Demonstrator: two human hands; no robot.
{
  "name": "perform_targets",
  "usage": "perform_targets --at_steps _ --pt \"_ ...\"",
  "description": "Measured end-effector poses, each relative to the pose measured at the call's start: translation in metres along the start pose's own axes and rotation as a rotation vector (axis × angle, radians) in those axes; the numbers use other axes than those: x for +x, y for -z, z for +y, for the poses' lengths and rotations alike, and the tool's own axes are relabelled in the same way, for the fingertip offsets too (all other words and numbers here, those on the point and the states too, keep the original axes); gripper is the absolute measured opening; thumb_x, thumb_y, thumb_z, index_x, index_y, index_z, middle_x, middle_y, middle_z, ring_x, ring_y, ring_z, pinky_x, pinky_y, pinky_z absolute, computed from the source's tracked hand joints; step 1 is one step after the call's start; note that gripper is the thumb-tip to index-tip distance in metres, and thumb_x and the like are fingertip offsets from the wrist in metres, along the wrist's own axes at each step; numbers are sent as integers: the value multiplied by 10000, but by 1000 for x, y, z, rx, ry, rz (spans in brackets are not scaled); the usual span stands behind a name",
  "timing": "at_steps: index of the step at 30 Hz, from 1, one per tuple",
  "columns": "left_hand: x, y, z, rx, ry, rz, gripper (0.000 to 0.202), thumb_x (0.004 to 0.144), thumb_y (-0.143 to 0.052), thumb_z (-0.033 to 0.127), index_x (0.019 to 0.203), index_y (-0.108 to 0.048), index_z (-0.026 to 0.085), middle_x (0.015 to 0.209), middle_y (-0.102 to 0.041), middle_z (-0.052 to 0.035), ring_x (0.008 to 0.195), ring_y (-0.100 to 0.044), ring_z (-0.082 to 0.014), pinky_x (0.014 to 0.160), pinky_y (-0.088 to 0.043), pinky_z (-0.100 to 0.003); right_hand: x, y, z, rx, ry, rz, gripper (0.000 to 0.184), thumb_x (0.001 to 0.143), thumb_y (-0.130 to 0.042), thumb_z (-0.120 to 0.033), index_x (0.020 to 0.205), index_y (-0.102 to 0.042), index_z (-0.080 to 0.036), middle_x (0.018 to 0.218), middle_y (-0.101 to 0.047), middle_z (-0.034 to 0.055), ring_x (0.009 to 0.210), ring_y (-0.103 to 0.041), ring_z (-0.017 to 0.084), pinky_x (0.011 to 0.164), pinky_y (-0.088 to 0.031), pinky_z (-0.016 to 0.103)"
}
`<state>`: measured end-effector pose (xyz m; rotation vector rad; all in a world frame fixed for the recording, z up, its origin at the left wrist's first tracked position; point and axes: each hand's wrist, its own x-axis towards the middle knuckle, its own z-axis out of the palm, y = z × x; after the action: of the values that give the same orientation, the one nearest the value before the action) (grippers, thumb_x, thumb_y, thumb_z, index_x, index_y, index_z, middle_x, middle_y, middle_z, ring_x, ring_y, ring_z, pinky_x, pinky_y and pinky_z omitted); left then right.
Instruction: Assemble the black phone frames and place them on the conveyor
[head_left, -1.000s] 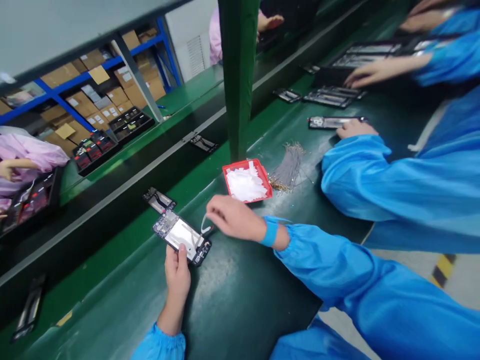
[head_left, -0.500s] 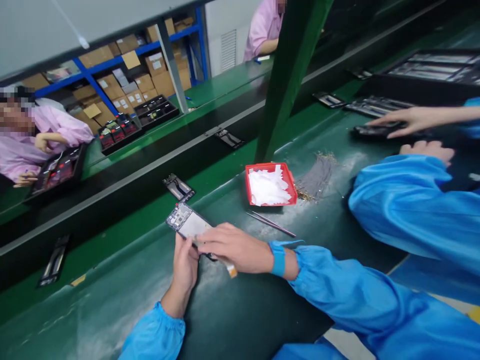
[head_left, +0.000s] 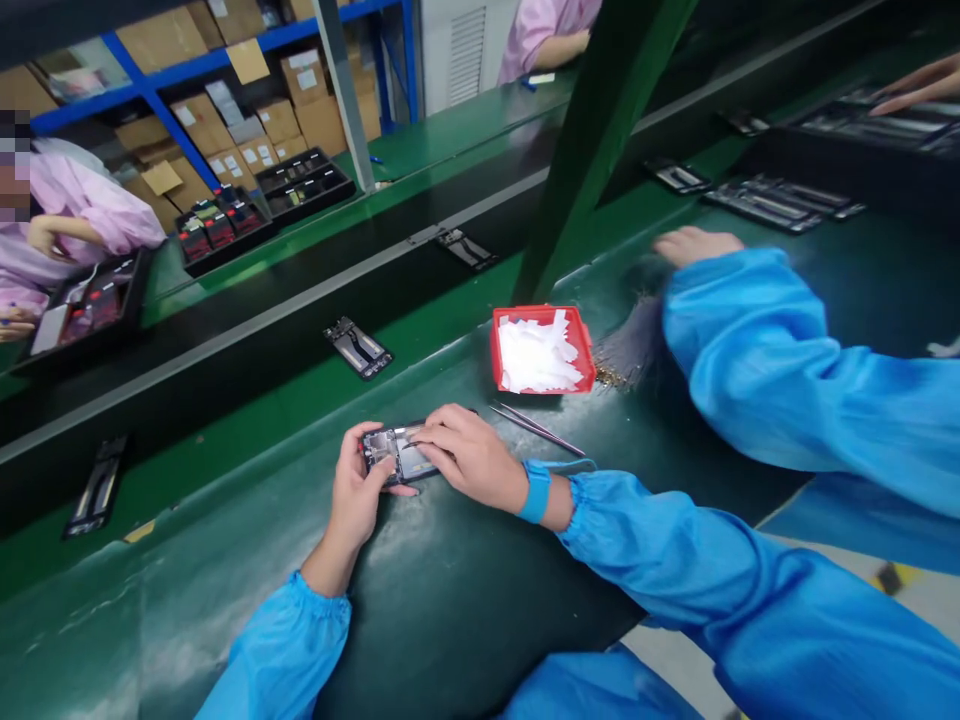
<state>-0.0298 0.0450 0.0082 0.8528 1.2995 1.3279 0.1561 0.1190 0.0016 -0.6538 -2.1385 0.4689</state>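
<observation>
An opened phone body point(head_left: 384, 455), its circuit board showing at the left end, lies nearly level just above the green mat. My left hand point(head_left: 356, 490) grips that left end, thumb on top of the board and fingers around the edge. Over the right half of the phone is my right hand point(head_left: 476, 455), wearing a blue wrist strap point(head_left: 537, 492). Its thumb and fingertips are closed together on the phone's middle, near a dark strip; what they pinch is hidden. A pair of tweezers point(head_left: 538, 430) rests on the mat just right of this hand.
A red bin point(head_left: 496, 362) of white slips stands behind the tweezers, beside a bundle of thin grey cables point(head_left: 628, 350). Other phone bodies point(head_left: 358, 347) lie along the green line. A green post point(head_left: 592, 150) rises behind. A co-worker's blue sleeve point(head_left: 757, 350) reaches in at right.
The phone has turned from a slant to nearly level and sits lower. An orange-ended strip under my right hand no longer shows. The co-worker's near hand has moved left toward the cables.
</observation>
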Motion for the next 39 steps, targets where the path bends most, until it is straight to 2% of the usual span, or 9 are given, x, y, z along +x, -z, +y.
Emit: perform_targets --at_steps 2,6,10,14,24,33,39 --pt "-2 -1 -2 10 3 -14 562 791 -806 374 1241 -485 275 1129 -552 -28 902 -657 -181 568 -689 -348 -1 -3 2 -4 48 8 131 1037 -587 -220 1054 -712 -187 952 -715 65 871 -625 202 795 -462 349" --pt "-3 -4 -6 130 -27 54 535 799 -805 411 1192 -470 273 1045 -540 5 814 -674 -151 552 -683 -334 -1 -1 4 -69 117 -65 150 1000 -665 -232 1126 -717 -168 957 -740 69 851 -640 202 767 -461 354" --pt "-2 -6 -6 166 -52 77 517 817 -792 416 1212 -495 264 1030 -572 2 792 -700 -151 560 -683 -319 1 4 0 -154 150 -79 147 1004 -630 -210 1109 -699 -134 980 -735 99 869 -627 218 772 -458 373" --pt "-4 -7 -4 145 -29 17 626 791 -826 400 1320 -525 253 1104 -653 -50 861 -728 -193 612 -697 -354 0 6 -3 -196 172 -59 138 1023 -585 -204 1081 -700 -152 966 -740 86 837 -612 207 717 -421 371" --pt "-5 -7 -5 130 -24 72 524 779 -843 419 1207 -629 206 1026 -724 -51 819 -757 -211 576 -692 -356 2 10 -6 -186 187 -74 146 1033 -576 -191 1095 -704 -152 974 -750 79 878 -628 208 724 -417 378" --pt "-6 -13 -1 54 22 145 502 759 -863 404 1169 -655 201 942 -762 -38 762 -766 -208 555 -681 -338 2 10 -8 -208 169 -127 205 1058 -522 -209 1140 -703 -162 1006 -735 93 867 -592 213 735 -416 392" --pt "-8 -14 -2 103 -20 167 508 765 -857 408 1173 -646 191 953 -757 -45 757 -760 -201 556 -681 -332 3 9 -5 -235 194 -99 205 1060 -518 -216 1108 -706 -146 973 -742 80 860 -591 211 744 -415 373"
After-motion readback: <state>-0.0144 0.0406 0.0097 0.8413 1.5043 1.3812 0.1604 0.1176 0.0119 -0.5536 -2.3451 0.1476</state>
